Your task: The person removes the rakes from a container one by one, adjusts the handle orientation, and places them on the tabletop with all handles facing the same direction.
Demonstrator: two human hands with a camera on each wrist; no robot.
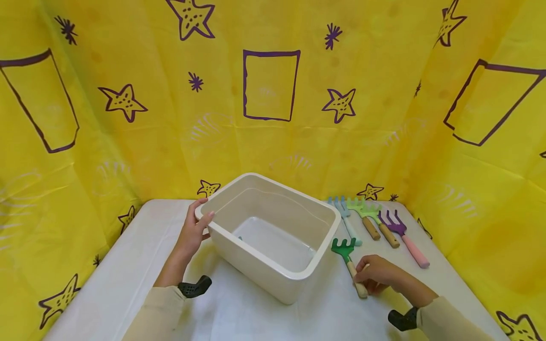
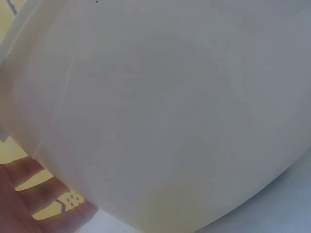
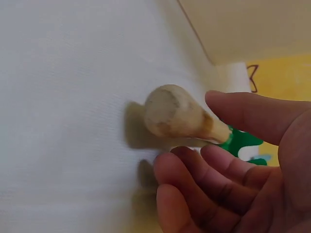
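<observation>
A cream plastic bin [image 1: 256, 265] stands at the middle of the table, turned at an angle. My left hand [image 1: 194, 227] grips its left rim corner, thumb over the edge and fingers outside. Bin wall [image 2: 160, 107] fills most of the left wrist view, with three fingers [image 2: 43, 194] at its edge. Right of the bin, my right hand [image 1: 377, 274] has thumb and fingers around the pale wooden handle of a green garden hand fork [image 1: 343, 248]. In the right wrist view the handle's rounded end [image 3: 167, 111] sticks out past the fingertips, close over the white cloth.
More hand forks lie at the right back: light blue [image 1: 341, 208], light green with wooden handles [image 1: 387, 234], and purple with a pink handle [image 1: 411, 248]. A small bluish piece [image 1: 240, 238] shows inside the bin. Yellow patterned cloth walls [image 1: 273, 151] enclose the white table [image 1: 128, 265].
</observation>
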